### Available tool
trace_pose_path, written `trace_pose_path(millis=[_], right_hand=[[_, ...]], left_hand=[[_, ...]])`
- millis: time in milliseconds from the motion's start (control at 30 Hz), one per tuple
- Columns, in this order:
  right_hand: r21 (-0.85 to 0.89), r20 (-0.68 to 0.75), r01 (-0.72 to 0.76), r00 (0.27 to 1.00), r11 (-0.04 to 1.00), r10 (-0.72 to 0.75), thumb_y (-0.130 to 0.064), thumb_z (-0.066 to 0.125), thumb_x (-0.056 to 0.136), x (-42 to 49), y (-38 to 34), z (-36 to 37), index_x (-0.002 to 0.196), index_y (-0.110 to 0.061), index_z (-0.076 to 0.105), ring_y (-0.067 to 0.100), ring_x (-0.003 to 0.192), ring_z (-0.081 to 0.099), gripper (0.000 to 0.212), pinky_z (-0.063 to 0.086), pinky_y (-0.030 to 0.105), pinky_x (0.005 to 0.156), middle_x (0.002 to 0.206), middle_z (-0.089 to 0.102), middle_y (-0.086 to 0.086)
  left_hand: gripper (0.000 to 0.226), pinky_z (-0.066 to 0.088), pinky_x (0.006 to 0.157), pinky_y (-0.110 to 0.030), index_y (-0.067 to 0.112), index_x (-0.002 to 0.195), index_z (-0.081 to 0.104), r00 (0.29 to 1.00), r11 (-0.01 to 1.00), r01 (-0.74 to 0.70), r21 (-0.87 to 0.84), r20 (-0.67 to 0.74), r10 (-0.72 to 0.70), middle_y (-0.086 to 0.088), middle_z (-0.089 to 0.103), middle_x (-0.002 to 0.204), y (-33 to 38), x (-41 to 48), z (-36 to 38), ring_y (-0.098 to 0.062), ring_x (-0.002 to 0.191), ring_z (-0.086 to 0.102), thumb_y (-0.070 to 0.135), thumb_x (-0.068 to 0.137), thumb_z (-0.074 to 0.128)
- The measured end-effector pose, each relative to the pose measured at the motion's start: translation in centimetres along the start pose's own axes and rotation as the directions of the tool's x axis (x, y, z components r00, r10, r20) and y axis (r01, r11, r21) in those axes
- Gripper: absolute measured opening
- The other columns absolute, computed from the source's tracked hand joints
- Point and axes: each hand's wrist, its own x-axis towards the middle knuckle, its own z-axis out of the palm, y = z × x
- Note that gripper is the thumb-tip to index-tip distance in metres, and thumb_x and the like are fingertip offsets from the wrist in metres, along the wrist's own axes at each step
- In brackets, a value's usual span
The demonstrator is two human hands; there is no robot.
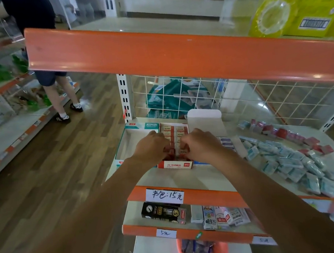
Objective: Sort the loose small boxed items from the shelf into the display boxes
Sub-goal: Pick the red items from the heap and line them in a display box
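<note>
Your left hand (152, 147) has its fingers curled down and clamped on the small red boxes (171, 129) at the near end of the red display box (175, 164). Its wrist lies over the right wall of the empty display box (127, 143) beside it, the white one with teal edges. The red display box sits on the shelf (186, 176), packed in rows. Your right hand (200, 143) mirrors the left, with its fingers bent and pinching red boxes in the same near row, so the two hands are almost touching. Behind your right hand a white flap (204, 115) stands upright. Farther right on the shelf lie the loose items: a line of loose red boxes (282, 132) toward the back, and a heap of pale blue packets (289, 162) in front of it.
</note>
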Motion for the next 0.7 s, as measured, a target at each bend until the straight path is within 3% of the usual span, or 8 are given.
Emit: trace_pose_path(millis=[233, 467, 700], right_hand=[[-0.094, -0.020, 0.004, 1.000, 0.996, -0.006, -0.017, 0.068, 0.085, 0.4, -0.7, 0.4, 0.105, -0.022, 0.067, 0.025, 0.095, 0.060, 0.021, 0.048, 0.036, 0.084, 0.106, 0.064, 0.006], [0.005, -0.017, 0.034, 0.999, 0.999, -0.034, -0.034, 0.065, 0.088, 0.5, 0.0, 0.7, 0.111, -0.020, 0.069, 0.022, 0.097, 0.062, 0.027, 0.053, 0.035, 0.085, 0.111, 0.066, 0.004], [-0.003, -0.084, 0.020, 0.996, 1.000, -0.020, -0.039, 0.064, 0.089, 0.3, 0.1, 0.9, 0.120, -0.018, 0.063, 0.023, 0.104, 0.057, 0.038, 0.046, 0.034, 0.084, 0.120, 0.062, 0.004]], left_hand=[[0.024, 0.045, 0.088, -0.026, 0.025, 0.112, 0.070, 0.998, 1.000, 0.004, -0.031, 0.067, -0.002, 0.004, 0.061, 0.114, -0.5, 0.1, -0.2, -0.013, 0.105, 0.049, 0.031, 0.091, 0.060], [0.020, 0.045, 0.085, -0.025, 0.022, 0.110, 0.068, 0.999, 1.000, 0.024, -0.014, 0.048, -0.024, 0.003, 0.062, 0.113, -0.2, 0.3, -0.1, -0.013, 0.104, 0.051, 0.025, 0.091, 0.061], [0.026, 0.049, 0.091, -0.029, 0.025, 0.114, 0.067, 0.995, 0.997, 0.026, -0.077, 0.100, -0.018, 0.002, 0.061, 0.122, 0.6, 0.6, -1.4, -0.017, 0.107, 0.058, 0.032, 0.089, 0.063]])
